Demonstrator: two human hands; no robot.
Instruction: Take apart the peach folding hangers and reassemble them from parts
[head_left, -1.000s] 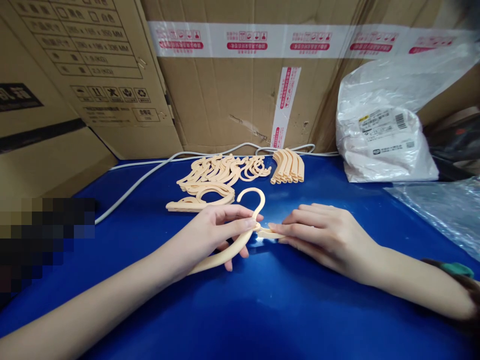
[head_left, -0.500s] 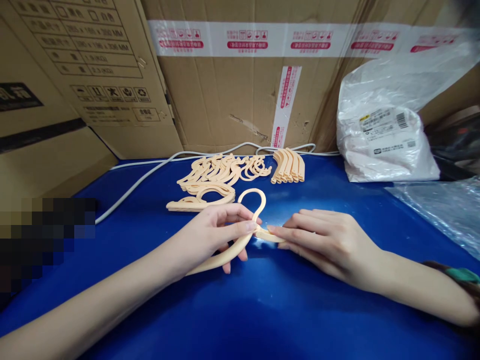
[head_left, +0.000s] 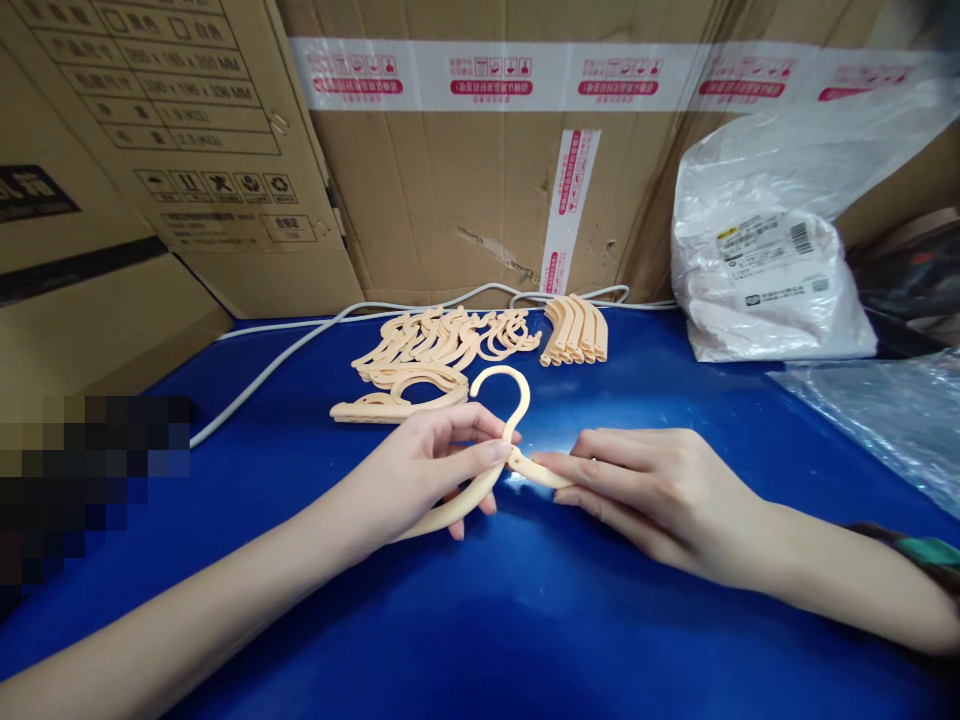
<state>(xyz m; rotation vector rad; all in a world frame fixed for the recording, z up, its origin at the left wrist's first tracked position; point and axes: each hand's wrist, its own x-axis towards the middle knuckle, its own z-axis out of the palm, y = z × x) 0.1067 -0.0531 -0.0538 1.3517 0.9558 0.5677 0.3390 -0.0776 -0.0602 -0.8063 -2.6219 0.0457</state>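
My left hand (head_left: 457,460) pinches a cream plastic hanger piece (head_left: 517,395) with a curved hook just below that hook; its long arm runs down-left beneath my palm. Between the thumb and fingers of my right hand (head_left: 645,490) is a second cream hanger arm (head_left: 544,472), most of it hidden by the hand. Its narrow end meets the hooked piece at the base of the hook, by my left thumb tip. Whether the two parts are locked together I cannot tell.
Behind my hands lie a pile of hooked hanger parts (head_left: 427,340), a stack of folded hangers (head_left: 397,412) and a row of curved arms (head_left: 576,330). A white cable (head_left: 277,385) runs along cardboard boxes (head_left: 450,200). A white plastic bag (head_left: 772,280) stands right on the blue table (head_left: 525,620).
The right-hand arm has turned a little, its end now sitting against the hook's base with a small hole showing. The hook has tilted slightly left.
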